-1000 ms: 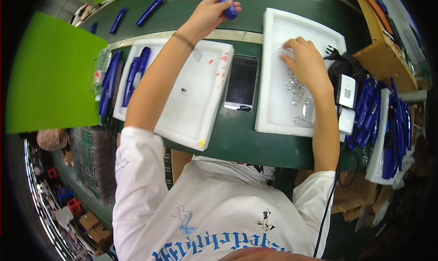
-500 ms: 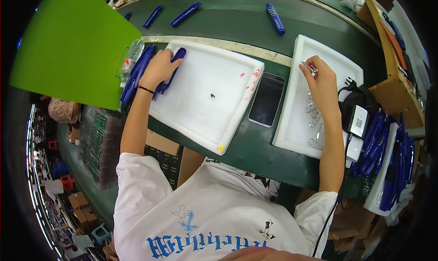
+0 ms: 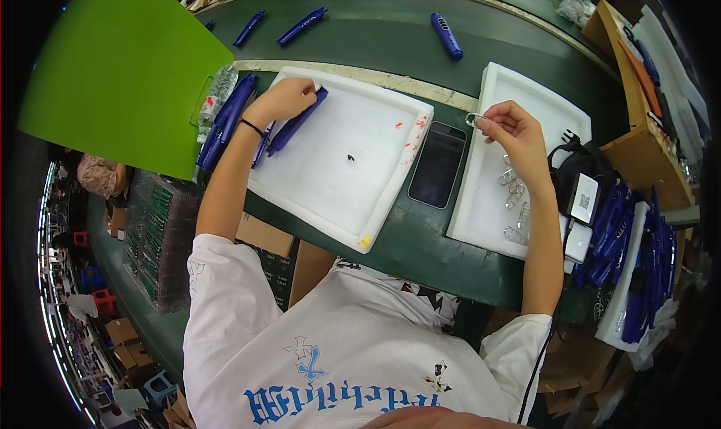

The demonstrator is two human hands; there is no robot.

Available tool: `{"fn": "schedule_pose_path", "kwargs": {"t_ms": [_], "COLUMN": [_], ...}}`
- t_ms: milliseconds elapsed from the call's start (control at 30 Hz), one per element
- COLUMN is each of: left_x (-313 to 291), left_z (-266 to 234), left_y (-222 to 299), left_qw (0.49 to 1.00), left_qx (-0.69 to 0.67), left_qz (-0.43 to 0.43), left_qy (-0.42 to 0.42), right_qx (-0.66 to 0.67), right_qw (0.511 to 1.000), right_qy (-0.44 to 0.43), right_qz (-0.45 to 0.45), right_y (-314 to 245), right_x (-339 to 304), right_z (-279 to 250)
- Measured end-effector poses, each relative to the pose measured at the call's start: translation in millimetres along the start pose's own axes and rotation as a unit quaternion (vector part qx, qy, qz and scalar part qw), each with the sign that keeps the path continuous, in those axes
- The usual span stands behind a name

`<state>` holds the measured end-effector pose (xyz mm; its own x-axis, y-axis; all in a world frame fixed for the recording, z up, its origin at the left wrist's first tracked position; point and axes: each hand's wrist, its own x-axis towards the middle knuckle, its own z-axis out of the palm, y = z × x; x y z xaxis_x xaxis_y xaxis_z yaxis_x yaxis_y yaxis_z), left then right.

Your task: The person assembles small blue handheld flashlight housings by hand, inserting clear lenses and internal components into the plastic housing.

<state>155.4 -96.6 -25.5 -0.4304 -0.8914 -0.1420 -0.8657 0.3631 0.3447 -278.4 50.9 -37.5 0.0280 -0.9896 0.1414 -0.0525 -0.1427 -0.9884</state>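
Note:
My left hand (image 3: 289, 100) is over the upper left corner of a white foam-like tray (image 3: 338, 181), its fingers closed on the upper end of a long blue plastic piece (image 3: 295, 126). Another blue piece lies beside it near the tray's left edge, partly hidden by my wrist. Over the left side of a second white tray (image 3: 481, 196), my right hand (image 3: 518, 138) pinches a small bent metal wire clip (image 3: 473, 119) between thumb and fingers. Several similar wire clips (image 3: 514, 196) are loose in that tray, below the hand.
A dark-screened phone (image 3: 438, 165) lies between the trays. More blue pieces (image 3: 227, 125) and a clear bottle (image 3: 218, 91) are left of the first tray. Blue pieces (image 3: 445, 36) lie on the green surface beyond. Right are a black strap, white devices (image 3: 582, 200) and a wooden shelf (image 3: 653, 159).
My left hand has shifted right, and the blue piece in it has moved right, off the other one. My right hand has come left and slightly down with the wire clip, which now shows clearly.

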Motion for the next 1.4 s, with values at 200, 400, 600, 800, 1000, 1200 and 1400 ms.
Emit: {"fn": "schedule_pose_path", "kwargs": {"t_ms": [200,400,600,800,1000,1200,1400], "left_x": [14.5,30.1,4.3,-6.9,-1.1,-5.9,-4.6], "left_z": [-40.6,-4.6,63.0,71.3,92.8,105.6,107.1], "left_y": [63.3,127.0,194.6,207.8,213.2,217.2,218.4], "left_qw": [0.948,0.753,0.652,0.718,0.694,0.753,0.761], "left_qx": [-0.311,-0.651,-0.747,-0.641,-0.674,-0.634,-0.609], "left_qz": [-0.030,0.059,0.083,0.133,0.067,0.106,0.151], "left_qy": [0.058,0.077,-0.102,-0.236,-0.243,-0.138,-0.167], "right_qx": [0.062,0.137,0.124,0.019,-0.072,-0.090,-0.141], "right_qw": [0.995,0.987,0.991,0.996,0.994,0.984,0.980], "right_qy": [-0.042,-0.068,0.044,0.068,0.006,0.070,0.059], "right_qz": [0.065,0.039,-0.024,-0.059,-0.084,-0.138,-0.129], "right_y": [-14.6,-15.8,-14.1,-13.6,-13.6,-21.5,-23.3], "right_x": [-5.4,-3.2,-1.7,-4.0,-8.6,-4.9,-6.6], "right_z": [-2.3,-3.9,-3.8,3.6,4.6,0.4,7.3]}}
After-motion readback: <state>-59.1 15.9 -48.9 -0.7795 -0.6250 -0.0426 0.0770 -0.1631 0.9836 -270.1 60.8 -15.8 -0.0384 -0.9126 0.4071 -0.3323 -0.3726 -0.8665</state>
